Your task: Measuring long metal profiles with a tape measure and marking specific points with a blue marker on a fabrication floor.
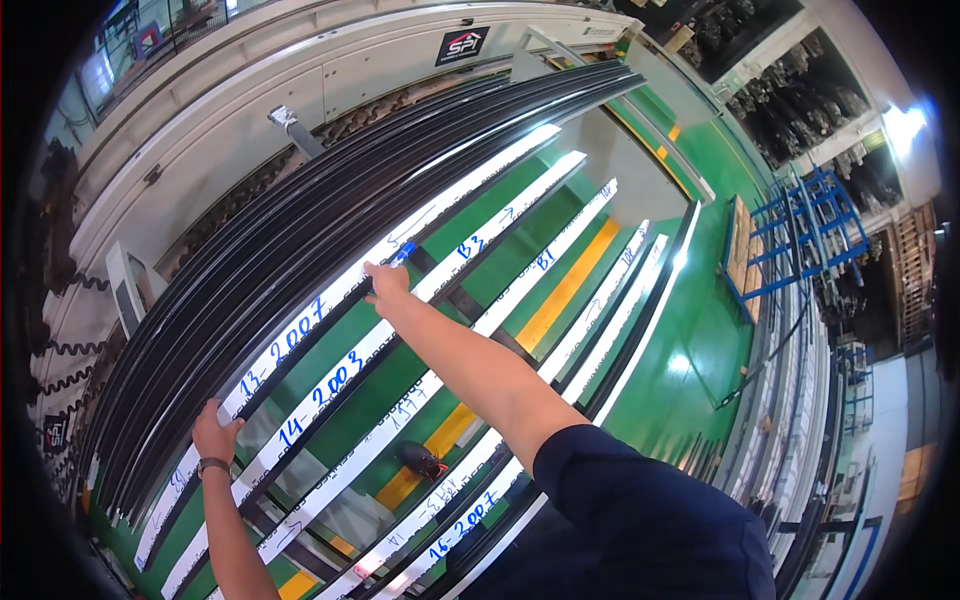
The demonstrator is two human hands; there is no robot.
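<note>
Several long bars with white top faces and dark edges lie side by side, slanting up to the right, blue handwriting on them. My left hand [215,435] is closed around the edge of the bar with a white face [342,291] lying against the dark stack, toward its near end. Farther up that same bar, my right hand [388,285] is closed with a blue marker [405,253] in it, the fingers at the bar's edge. A neighbouring white bar [435,282] passes just below the right hand.
A dense stack of dark long profiles [300,205] lies beyond the white bars. Behind it runs a long beige machine [350,75]. A dark shoe [420,460] shows between bars above the green floor [650,370]. A blue cart [810,240] and racked long bars [795,430] stand right.
</note>
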